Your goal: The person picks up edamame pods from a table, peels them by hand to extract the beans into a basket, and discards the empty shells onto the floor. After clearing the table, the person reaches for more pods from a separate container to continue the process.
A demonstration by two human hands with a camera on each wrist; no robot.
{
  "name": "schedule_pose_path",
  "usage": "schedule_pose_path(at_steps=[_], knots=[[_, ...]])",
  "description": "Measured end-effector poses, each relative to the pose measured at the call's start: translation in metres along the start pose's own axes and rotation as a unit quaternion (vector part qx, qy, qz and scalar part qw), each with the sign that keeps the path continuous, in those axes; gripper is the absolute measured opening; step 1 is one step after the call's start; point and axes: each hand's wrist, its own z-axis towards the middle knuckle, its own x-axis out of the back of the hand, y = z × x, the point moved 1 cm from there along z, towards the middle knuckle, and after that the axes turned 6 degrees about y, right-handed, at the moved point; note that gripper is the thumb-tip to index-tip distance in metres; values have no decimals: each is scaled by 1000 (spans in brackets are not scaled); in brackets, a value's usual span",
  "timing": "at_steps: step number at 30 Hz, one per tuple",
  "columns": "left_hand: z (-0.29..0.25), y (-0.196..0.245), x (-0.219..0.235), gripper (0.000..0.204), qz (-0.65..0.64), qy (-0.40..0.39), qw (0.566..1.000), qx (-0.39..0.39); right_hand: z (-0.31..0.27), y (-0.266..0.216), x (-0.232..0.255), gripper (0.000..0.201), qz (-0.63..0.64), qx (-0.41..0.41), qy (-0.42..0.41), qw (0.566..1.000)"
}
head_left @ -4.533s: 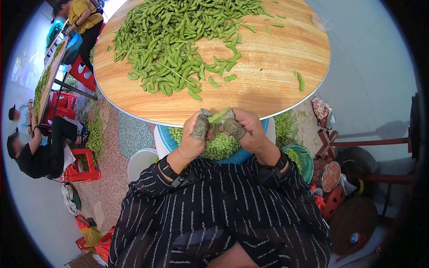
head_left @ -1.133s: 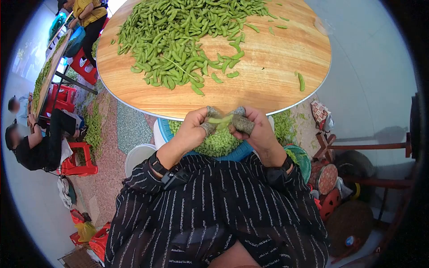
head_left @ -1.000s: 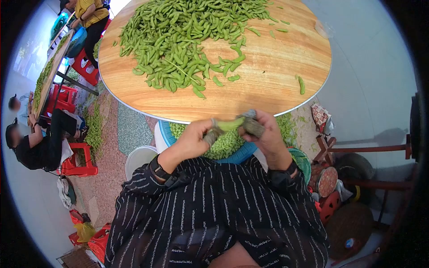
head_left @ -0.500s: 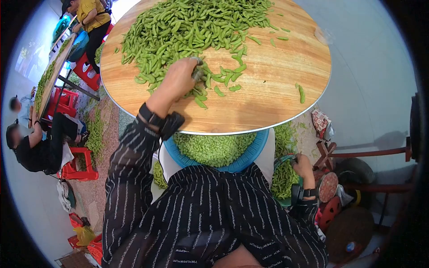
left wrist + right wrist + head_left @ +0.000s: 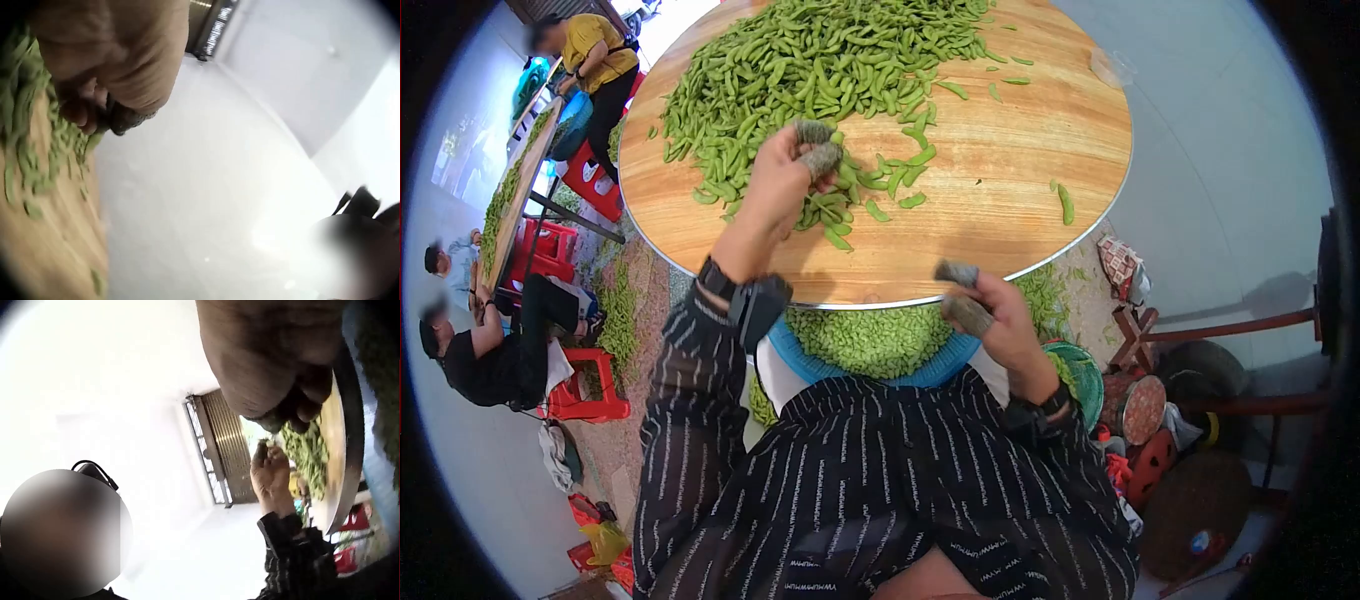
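Note:
My left hand (image 5: 778, 185), grey covers on its thumb and index finger, is lifted over the near side of the heap of edamame pods (image 5: 800, 70). A green edamame pod (image 5: 838, 137) shows at its fingertips; the curled fingers hide part of their grip. My right hand (image 5: 1005, 325) hovers just off the table's near edge, beside the blue basin (image 5: 805, 368) of shelled beans (image 5: 880, 340). Its covered thumb and index finger stretch forward, apart, with nothing seen between them. In the right wrist view the left hand (image 5: 272, 472) is raised beside the pods.
The round wooden table (image 5: 1020, 150) carries a few stray pods, one edamame pod (image 5: 1067, 204) far right. A green basket (image 5: 1083, 375) stands low at my right, near a dark red wooden frame (image 5: 1135, 338). Other people sit at a long table (image 5: 510, 190) on the left, with red stools (image 5: 585, 385).
Both hands were together on a pod over the basin. They parted: the left reached into the heap and has lifted slightly, while the right went to the green basket and came back to the table edge.

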Motion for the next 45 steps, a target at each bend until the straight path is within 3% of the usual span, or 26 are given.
schedule_pose_path(at_steps=[1,3,7,9,12,13,14,15,16,20,22,27,34,38,41,43,44,45], knots=[[-13,3,-5,16,-174,2,982,79,9,-3,-12,32,2,2,1,1000],[-42,7,-20,17,-237,10,968,82,23,-13,-34,34,188,25,-9,982],[-82,-2,-46,21,-364,25,927,87,36,-24,-50,34,259,32,4,965],[-93,-1,-50,22,-379,39,919,101,39,-18,-49,26,265,12,-8,964],[-99,-1,-44,27,-221,6,973,62,34,-13,-39,18,225,6,-10,974],[-100,3,-40,27,-222,6,973,63,32,-13,-35,18,225,4,-9,974],[-100,14,-37,32,26,-12,993,-113,32,-14,-32,14,196,-11,-15,980],[-100,21,-35,37,271,-29,921,-278,31,-15,-31,11,167,-27,-22,985],[-97,21,-33,40,325,-75,844,-421,29,-17,-32,11,167,-29,-22,985],[-101,18,-33,37,429,-127,827,-341,24,-23,-36,7,107,-49,-33,993],[-105,19,-33,35,417,-116,855,-285,23,-23,-35,8,104,-59,-34,992],[-107,18,-34,29,413,-113,845,-320,17,-30,-39,16,112,-60,-27,991],[-107,20,-33,23,422,-123,825,-356,19,-23,-35,10,126,-66,-62,988],[-109,14,-34,23,423,-115,817,-374,19,-21,-39,9,120,-62,-26,990],[-113,0,-36,23,393,-111,842,-351,21,-10,-39,9,141,-44,-16,989],[-117,-14,-35,20,334,-134,897,-255,23,-3,-39,10,161,-34,-27,986],[-119,-17,-37,20,334,-134,897,-255,24,-1,-38,11,165,-20,-48,985],[-120,-18,-41,14,215,-119,946,-212,24,-1,-38,13,169,-7,-69,983]])
